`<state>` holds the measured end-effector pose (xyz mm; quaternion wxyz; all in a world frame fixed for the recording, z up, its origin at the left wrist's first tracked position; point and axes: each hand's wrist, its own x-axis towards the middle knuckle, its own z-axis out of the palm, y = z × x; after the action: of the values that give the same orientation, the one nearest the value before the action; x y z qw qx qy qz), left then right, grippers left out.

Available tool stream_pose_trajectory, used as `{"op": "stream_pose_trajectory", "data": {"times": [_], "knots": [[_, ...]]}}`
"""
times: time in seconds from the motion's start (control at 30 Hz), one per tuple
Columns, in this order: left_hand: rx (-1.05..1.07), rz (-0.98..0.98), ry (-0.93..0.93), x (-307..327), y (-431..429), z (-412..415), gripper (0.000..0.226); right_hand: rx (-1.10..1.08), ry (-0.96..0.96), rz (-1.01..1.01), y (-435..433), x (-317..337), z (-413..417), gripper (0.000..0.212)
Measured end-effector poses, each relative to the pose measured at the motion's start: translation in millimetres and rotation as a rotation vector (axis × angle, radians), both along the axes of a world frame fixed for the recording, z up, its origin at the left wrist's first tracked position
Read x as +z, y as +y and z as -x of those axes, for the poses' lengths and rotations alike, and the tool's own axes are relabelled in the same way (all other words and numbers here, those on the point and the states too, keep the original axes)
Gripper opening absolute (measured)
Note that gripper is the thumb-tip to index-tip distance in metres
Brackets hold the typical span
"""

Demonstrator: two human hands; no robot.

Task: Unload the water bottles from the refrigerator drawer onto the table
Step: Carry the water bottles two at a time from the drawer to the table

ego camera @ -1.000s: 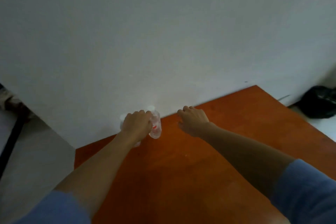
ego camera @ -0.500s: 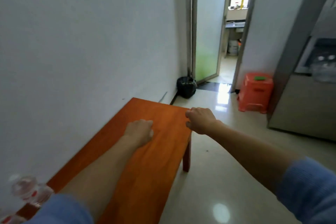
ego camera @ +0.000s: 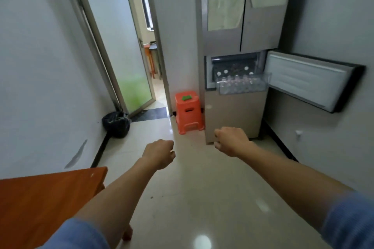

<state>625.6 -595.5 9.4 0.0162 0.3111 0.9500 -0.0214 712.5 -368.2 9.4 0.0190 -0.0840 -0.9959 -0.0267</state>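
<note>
Water bottles (ego camera: 236, 82) stand packed in rows inside a clear drawer (ego camera: 267, 78), which is pulled out from the middle of a tall grey refrigerator (ego camera: 232, 115) across the room. White caps show above the drawer's front wall. The compartment's door (ego camera: 307, 81) is swung open to the right of the drawer, with its pale inner lining facing the room. Two sheets of paper are stuck on the refrigerator's upper doors.

The person's arms reach forward over the shiny tiled floor (ego camera: 192, 188), both in blue sleeves pushed up the forearm. The left hand (ego camera: 159, 153) is held out with its back up; its grip is clenched, fingers curled under, and holds nothing. The right hand (ego camera: 230, 141) is raised a little higher and nearer the refrigerator, its grip also clenched on nothing. Both hands are well apart from the drawer.

A corner of the orange-brown table (ego camera: 40, 198) shows at the lower left, beside the left forearm, against the white wall. No bottle is visible on the part of it in view.

An orange plastic stool (ego camera: 189, 112) stands just beside the refrigerator's left side, with a small green thing (ego camera: 187, 97) lying on its seat. A black bag (ego camera: 116, 124) sits on the floor at the wall, near a frosted glass door (ego camera: 129, 66) that stands ajar.
</note>
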Motion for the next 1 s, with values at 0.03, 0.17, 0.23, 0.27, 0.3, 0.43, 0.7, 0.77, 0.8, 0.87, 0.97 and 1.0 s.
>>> {"op": "stream_pose_trajectory", "data": {"times": [0.03, 0.17, 0.23, 0.27, 0.3, 0.43, 0.7, 0.77, 0.8, 0.87, 0.97, 1.0], "knots": [[-0.021, 0.001, -0.004, 1.0, 24.1, 6.9, 0.028, -0.030, 0.005, 0.004, 22.3, -1.8, -0.7, 0.028], [-0.119, -0.019, -0.025, -3.9, 121.5, 39.7, 0.022, -0.140, -0.018, 0.030, 106.2, -18.3, 4.6, 0.034], [-0.153, -0.050, -0.051, -11.2, 169.2, 64.2, 0.020, -0.184, -0.023, 0.029, 147.2, -24.0, 15.6, 0.035], [-0.173, -0.065, -0.067, -15.8, 193.1, 77.8, 0.019, -0.203, -0.023, 0.025, 168.4, -26.3, 23.3, 0.036], [-0.198, -0.075, -0.079, -20.2, 216.3, 92.1, 0.019, -0.222, -0.023, 0.025, 189.2, -28.0, 32.4, 0.036], [-0.252, -0.069, -0.102, -25.6, 309.0, 149.3, 0.019, -0.303, -0.035, 0.046, 269.7, -23.3, 74.4, 0.035], [-0.304, -0.067, -0.145, -16.2, 464.0, 245.5, 0.019, -0.401, -0.014, 0.094, 415.5, -7.5, 154.7, 0.039], [-0.298, -0.070, -0.153, -20.3, 495.6, 268.5, 0.016, -0.402, -0.020, 0.113, 451.9, -9.5, 177.9, 0.038], [-0.290, -0.071, -0.154, -22.5, 511.5, 280.0, 0.014, -0.398, -0.022, 0.119, 469.7, -11.9, 190.0, 0.038], [-0.259, -0.086, -0.170, -29.3, 542.8, 302.9, 0.016, -0.377, -0.024, 0.130, 504.8, -19.7, 215.6, 0.037], [-0.199, -0.118, -0.212, -38.5, 591.1, 337.6, 0.020, -0.338, -0.033, 0.169, 557.9, -33.8, 257.7, 0.037], [-0.183, -0.122, -0.223, -40.9, 605.8, 348.5, 0.019, -0.327, -0.037, 0.182, 574.7, -36.5, 271.4, 0.038]]}}
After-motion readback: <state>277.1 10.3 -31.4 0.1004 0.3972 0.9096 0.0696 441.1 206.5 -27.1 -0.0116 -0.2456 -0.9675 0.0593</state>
